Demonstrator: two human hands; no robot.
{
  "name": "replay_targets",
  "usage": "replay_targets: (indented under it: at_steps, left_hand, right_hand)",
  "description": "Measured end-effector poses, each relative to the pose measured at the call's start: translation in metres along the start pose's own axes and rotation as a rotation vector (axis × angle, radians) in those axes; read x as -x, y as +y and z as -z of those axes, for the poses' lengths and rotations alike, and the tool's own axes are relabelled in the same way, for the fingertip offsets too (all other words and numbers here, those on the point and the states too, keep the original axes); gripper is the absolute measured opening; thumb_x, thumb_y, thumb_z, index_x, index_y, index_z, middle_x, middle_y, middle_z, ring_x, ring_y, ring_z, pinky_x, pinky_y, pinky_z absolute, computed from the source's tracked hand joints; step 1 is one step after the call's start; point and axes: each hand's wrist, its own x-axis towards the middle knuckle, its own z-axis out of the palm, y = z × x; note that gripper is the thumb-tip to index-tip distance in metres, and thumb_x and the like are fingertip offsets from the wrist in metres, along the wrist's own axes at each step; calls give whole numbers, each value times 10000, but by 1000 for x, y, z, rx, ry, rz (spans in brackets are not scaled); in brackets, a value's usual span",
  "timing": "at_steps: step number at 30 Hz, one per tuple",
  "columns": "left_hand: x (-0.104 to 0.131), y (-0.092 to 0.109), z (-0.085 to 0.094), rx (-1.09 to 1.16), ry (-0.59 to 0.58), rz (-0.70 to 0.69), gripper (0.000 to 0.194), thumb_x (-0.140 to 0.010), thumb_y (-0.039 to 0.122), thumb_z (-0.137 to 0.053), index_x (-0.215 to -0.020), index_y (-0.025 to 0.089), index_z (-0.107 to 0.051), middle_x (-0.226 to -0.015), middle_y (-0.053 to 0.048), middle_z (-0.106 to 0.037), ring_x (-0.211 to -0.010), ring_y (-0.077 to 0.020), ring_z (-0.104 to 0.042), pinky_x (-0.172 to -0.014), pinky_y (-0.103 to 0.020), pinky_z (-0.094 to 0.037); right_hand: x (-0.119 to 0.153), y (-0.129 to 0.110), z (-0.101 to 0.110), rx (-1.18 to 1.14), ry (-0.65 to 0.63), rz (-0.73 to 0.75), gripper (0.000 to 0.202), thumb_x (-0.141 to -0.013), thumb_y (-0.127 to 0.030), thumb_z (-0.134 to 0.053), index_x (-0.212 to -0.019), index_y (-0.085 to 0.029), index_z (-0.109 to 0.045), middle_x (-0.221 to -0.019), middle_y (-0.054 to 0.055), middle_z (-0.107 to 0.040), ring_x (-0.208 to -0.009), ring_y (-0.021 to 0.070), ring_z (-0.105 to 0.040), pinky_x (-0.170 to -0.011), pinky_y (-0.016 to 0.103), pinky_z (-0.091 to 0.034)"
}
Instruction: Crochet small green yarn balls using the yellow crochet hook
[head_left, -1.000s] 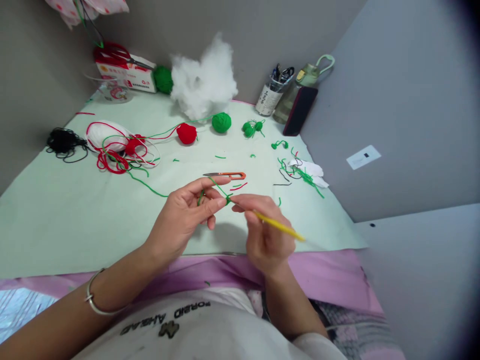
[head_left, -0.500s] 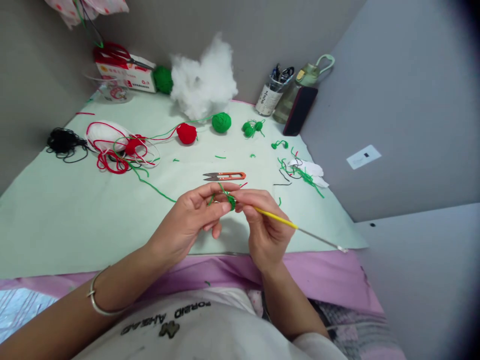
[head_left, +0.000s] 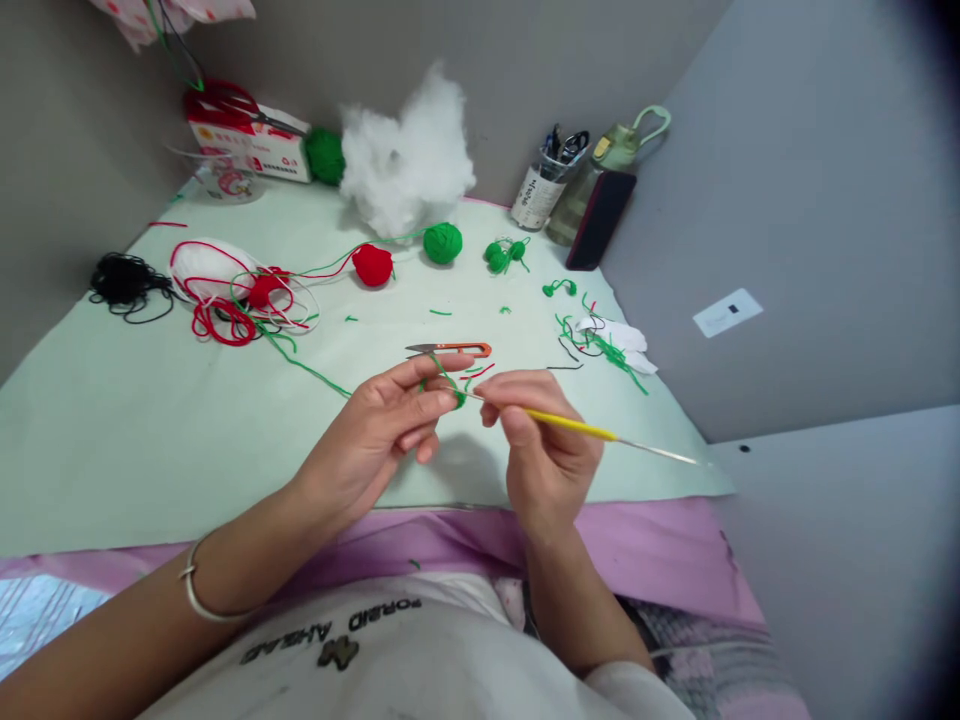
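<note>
My left hand [head_left: 394,418] pinches a small piece of green crochet work [head_left: 460,399] between thumb and fingers. Green yarn [head_left: 315,375] runs to this hand from the left and passes over its raised index finger. My right hand [head_left: 551,440] is closed around the yellow grip of a crochet hook [head_left: 574,423]. The hook's thin metal tip reaches left to the green piece, and its other metal end points right. Just beyond my left fingers lie orange thread snips [head_left: 472,349], partly covered by the index finger.
Red yarn ball [head_left: 373,265], green yarn ball [head_left: 442,243] and white stuffing [head_left: 405,150] stand toward the back. Tangled yarn [head_left: 225,290] lies left, with black yarn [head_left: 124,282] beside it. Yarn scraps [head_left: 615,352] lie right, before a phone [head_left: 602,220], bottle [head_left: 577,190] and pen cup [head_left: 538,195].
My right hand has moved right, away from my left, drawing the hook with it; more of its metal shaft shows. My left index finger has lifted and now overlaps the snips.
</note>
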Motion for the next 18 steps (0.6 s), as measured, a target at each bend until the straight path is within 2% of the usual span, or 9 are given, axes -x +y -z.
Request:
replay_targets:
  at_steps: [2, 6, 9, 15, 18]
  left_hand:
    - [1, -2, 0, -61, -17, -29, 240, -845, 198, -834, -1082, 231, -852, -911, 1, -691, -484, -6, -352, -458, -124, -468]
    - [0, -3, 2, -94, -27, -53, 189, -859, 222, -824, -1045, 224, -859, -788, 16, -663, -481, -21, -351, -482, -147, -484]
    - [0, -1, 3, -121, -17, -60, 166, -862, 222, -819, -1023, 225, -860, -756, 20, -647, -501, -34, -357, -499, -156, -483]
    - [1, 0, 2, -148, -21, -55, 208, -830, 226, -847, -1038, 225, -855, -741, 20, -610, -556, -63, -416, -492, -161, -472]
    - [1, -2, 2, -136, -32, -26, 201, -837, 244, -848, -1037, 222, -844, -747, 33, -579, -538, -49, -386, -491, -157, -472]
  right_hand:
    - [-1, 0, 0, 5, -50, -26, 182, -1007, -198, -651, -1061, -283, -804, -997, 33, -799, -882, 175, -722, -724, 336, -599]
    - [-2, 3, 3, -167, -21, -181, 177, -1032, -253, -622, -1030, -283, -796, -964, 14, -795, -740, 132, -700, -655, 298, -591]
    - [-2, 5, 6, -259, -35, -254, 179, -1040, -288, -611, -1013, -270, -787, -953, 14, -790, -724, 126, -702, -650, 291, -593]
    - [-4, 2, 3, -125, -60, -159, 169, -1026, -285, -631, -1009, -259, -797, -971, 28, -785, -754, 138, -703, -666, 305, -605]
    - [-4, 0, 1, -46, -33, -120, 161, -1019, -264, -636, -1001, -257, -796, -950, 27, -782, -750, 141, -700, -652, 303, -605]
